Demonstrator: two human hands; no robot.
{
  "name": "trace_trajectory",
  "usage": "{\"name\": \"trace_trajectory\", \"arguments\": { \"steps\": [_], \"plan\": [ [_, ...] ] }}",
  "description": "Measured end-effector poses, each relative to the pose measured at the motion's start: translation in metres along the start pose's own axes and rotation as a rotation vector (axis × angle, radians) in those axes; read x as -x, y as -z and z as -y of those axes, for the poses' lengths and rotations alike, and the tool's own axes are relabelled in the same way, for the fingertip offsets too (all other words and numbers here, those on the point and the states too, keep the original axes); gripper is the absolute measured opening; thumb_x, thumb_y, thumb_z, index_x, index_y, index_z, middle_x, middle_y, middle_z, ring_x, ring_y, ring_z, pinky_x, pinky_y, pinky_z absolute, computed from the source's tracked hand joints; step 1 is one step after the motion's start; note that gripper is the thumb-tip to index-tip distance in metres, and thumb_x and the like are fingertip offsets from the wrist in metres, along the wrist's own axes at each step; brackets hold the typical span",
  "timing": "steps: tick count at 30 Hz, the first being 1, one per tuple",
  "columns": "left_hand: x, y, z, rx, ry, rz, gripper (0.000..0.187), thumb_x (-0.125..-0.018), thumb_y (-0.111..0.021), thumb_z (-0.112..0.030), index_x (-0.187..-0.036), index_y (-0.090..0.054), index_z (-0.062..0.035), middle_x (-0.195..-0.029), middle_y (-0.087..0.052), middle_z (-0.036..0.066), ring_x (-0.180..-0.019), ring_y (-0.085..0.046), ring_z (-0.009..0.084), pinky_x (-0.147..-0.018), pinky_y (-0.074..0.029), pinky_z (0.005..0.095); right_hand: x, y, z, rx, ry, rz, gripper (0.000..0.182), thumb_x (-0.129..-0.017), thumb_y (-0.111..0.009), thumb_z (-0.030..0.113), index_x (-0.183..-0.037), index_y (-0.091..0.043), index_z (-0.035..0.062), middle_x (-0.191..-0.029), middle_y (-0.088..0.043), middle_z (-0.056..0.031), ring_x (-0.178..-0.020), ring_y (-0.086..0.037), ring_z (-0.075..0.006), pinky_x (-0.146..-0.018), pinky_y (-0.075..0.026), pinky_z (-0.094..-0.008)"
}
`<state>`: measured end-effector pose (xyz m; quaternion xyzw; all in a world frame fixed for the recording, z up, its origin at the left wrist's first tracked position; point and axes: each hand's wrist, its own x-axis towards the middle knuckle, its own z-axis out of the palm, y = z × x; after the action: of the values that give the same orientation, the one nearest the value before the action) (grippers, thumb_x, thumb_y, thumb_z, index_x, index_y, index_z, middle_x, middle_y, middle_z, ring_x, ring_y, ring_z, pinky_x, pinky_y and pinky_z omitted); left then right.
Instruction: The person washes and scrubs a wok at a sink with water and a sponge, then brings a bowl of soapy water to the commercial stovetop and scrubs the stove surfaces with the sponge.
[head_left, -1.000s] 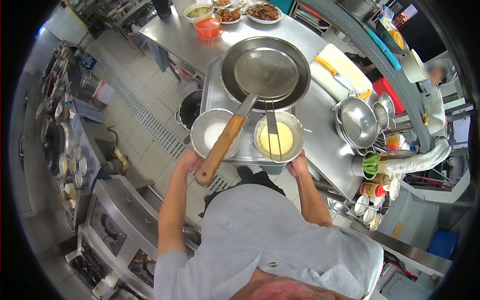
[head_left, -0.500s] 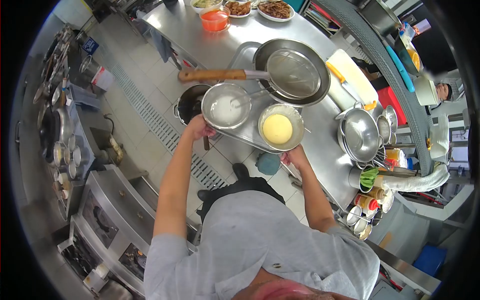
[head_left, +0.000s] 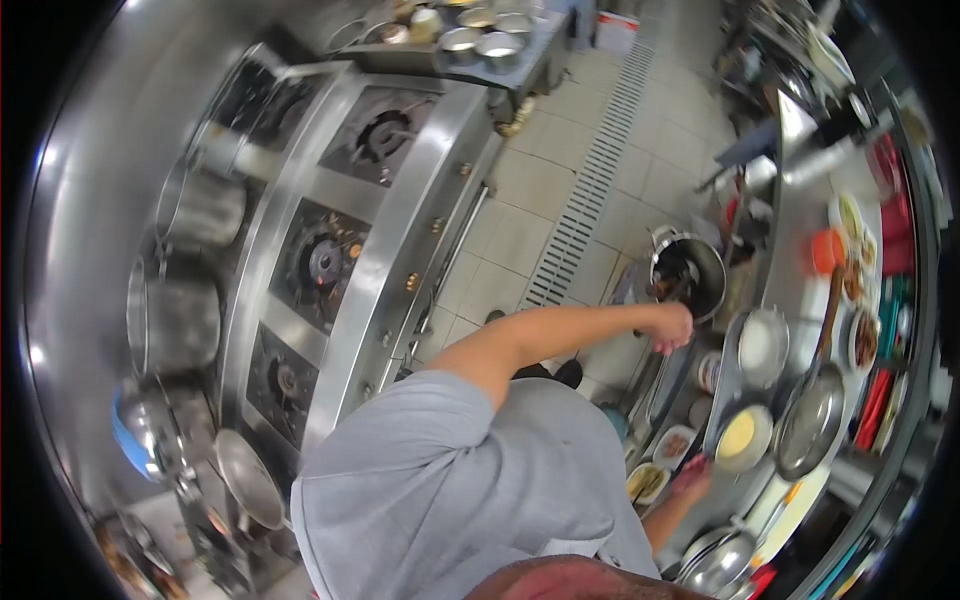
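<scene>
Left hand [head_left: 670, 326] curled near pot [head_left: 711, 268] | right hand [head_left: 691, 478] beside yellow-filled bowl [head_left: 761, 446] | both grips: opening, hold—can't tell

Stove range [head_left: 405, 250] left, counter [head_left: 800, 300] right, floor drain [head_left: 590, 190] between. Stockpot [head_left: 711, 262] just left of counter. Tray [head_left: 735, 398] on counter, two bowls [head_left: 736, 463] in tray, one beyond the other. Right of them, strainer [head_left: 815, 420] over pan [head_left: 797, 470]. Plates [head_left: 864, 340] farther right. Knife [head_left: 785, 500] on cutting board [head_left: 782, 537] at near end, nested metal bowls [head_left: 722, 560] beside it.
</scene>
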<state>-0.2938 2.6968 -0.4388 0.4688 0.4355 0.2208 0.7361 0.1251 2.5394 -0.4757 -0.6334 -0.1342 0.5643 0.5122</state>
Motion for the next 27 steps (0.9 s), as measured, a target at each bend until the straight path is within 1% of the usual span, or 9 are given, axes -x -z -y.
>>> {"name": "trace_trajectory", "arguments": {
  "steps": [3, 7, 10, 15, 16, 18, 21, 24, 27],
  "plan": [
    [0.108, 0.044, -0.003, -0.383, -0.132, -0.130, 0.035, -0.086, -0.067, -0.020, -0.112, -0.061, 0.0028, -0.083, -0.071, 0.014, -0.064, -0.070, 0.0192, -0.058, -0.057, 0.0342, 0.015, 0.000, -0.027, 0.225, -0.125, 0.036, 0.020, -0.096, -0.056, 0.028, -0.086, -0.060, 0.0109, -0.067, -0.058, -0.0003, -0.057, -0.051, -0.0114, -0.051, -0.039, -0.0257],
    [0.236, 0.098, 0.014, -0.493, -0.160, -0.442, 0.040, -0.085, -0.067, -0.028, -0.115, -0.064, -0.0013, -0.089, -0.072, 0.015, -0.075, -0.070, 0.0198, -0.071, -0.055, 0.0334, 0.117, -0.151, -0.004, 0.470, -0.294, 0.211, 0.021, -0.095, -0.059, 0.027, -0.082, -0.060, 0.0109, -0.060, -0.056, -0.0011, -0.046, -0.048, -0.0130, -0.044, -0.039, -0.0271],
    [0.305, 0.118, 0.036, -0.602, -0.161, -0.663, 0.041, -0.086, -0.068, -0.030, -0.116, -0.064, -0.0028, -0.094, -0.072, 0.015, -0.086, -0.070, 0.0224, -0.076, -0.053, 0.0347, 0.072, -0.209, -0.030, 0.762, 0.012, 0.599, 0.022, -0.096, -0.060, 0.026, -0.081, -0.059, 0.0103, -0.064, -0.060, -0.0038, -0.047, -0.051, -0.0128, -0.044, -0.041, -0.0283],
    [0.396, 0.116, 0.031, -0.148, -0.270, -0.794, 0.041, -0.085, -0.069, -0.032, -0.116, -0.065, -0.0051, -0.096, -0.070, 0.016, -0.089, -0.068, 0.0304, -0.078, -0.052, 0.0416, 0.168, -0.405, -0.018, 0.921, -0.014, 1.050, 0.017, -0.092, -0.065, 0.018, -0.087, -0.064, 0.0021, -0.066, -0.065, -0.0070, -0.059, -0.059, -0.0140, -0.056, -0.047, -0.0272],
    [0.406, 0.114, 0.035, -0.365, -0.153, -0.955, 0.041, -0.085, -0.069, -0.033, -0.115, -0.065, -0.0054, -0.096, -0.070, 0.015, -0.089, -0.067, 0.0315, -0.078, -0.052, 0.0429, 0.170, -0.431, -0.025, 0.923, 0.006, 1.112, 0.016, -0.091, -0.066, 0.016, -0.087, -0.064, 0.0011, -0.067, -0.065, -0.0071, -0.059, -0.059, -0.0138, -0.056, -0.046, -0.0271],
    [0.424, 0.103, 0.047, -0.776, 0.143, -1.278, 0.040, -0.084, -0.069, -0.033, -0.113, -0.066, -0.0060, -0.096, -0.069, 0.015, -0.090, -0.066, 0.0337, -0.078, -0.052, 0.0455, 0.146, -0.464, -0.045, 0.973, 0.097, 1.268, 0.014, -0.090, -0.067, 0.013, -0.088, -0.065, -0.0006, -0.070, -0.066, -0.0076, -0.061, -0.059, -0.0135, -0.058, -0.048, -0.0271],
    [0.453, 0.066, 0.068, -0.527, 0.038, -1.458, 0.040, -0.083, -0.070, -0.033, -0.112, -0.066, -0.0056, -0.094, -0.068, 0.015, -0.090, -0.065, 0.0361, -0.079, -0.050, 0.0489, 0.120, -0.531, -0.098, 1.149, 0.274, 1.550, 0.013, -0.089, -0.068, 0.010, -0.086, -0.066, -0.0024, -0.073, -0.068, -0.0083, -0.063, -0.061, -0.0129, -0.063, -0.051, -0.0266],
    [0.477, -0.004, 0.081, -0.506, 0.268, -1.655, 0.040, -0.084, -0.069, -0.034, -0.111, -0.065, -0.0049, -0.092, -0.067, 0.015, -0.088, -0.065, 0.0361, -0.077, -0.050, 0.0477, 0.155, -0.577, -0.157, 1.433, 0.355, 1.734, 0.009, -0.085, -0.070, 0.007, -0.084, -0.066, -0.0019, -0.078, -0.068, -0.0080, -0.069, -0.062, -0.0126, -0.068, -0.051, -0.0257],
    [0.508, -0.091, 0.074, -0.296, 0.240, -1.738, 0.039, -0.085, -0.069, -0.034, -0.111, -0.065, -0.0040, -0.090, -0.067, 0.015, -0.084, -0.065, 0.0352, -0.075, -0.051, 0.0464, 0.208, -0.585, -0.215, 1.275, 0.351, 2.338, 0.015, -0.084, -0.067, 0.002, -0.099, -0.064, 0.0000, -0.086, -0.069, -0.0075, -0.077, -0.063, -0.0128, -0.070, -0.049, -0.0254]
  ]
}}
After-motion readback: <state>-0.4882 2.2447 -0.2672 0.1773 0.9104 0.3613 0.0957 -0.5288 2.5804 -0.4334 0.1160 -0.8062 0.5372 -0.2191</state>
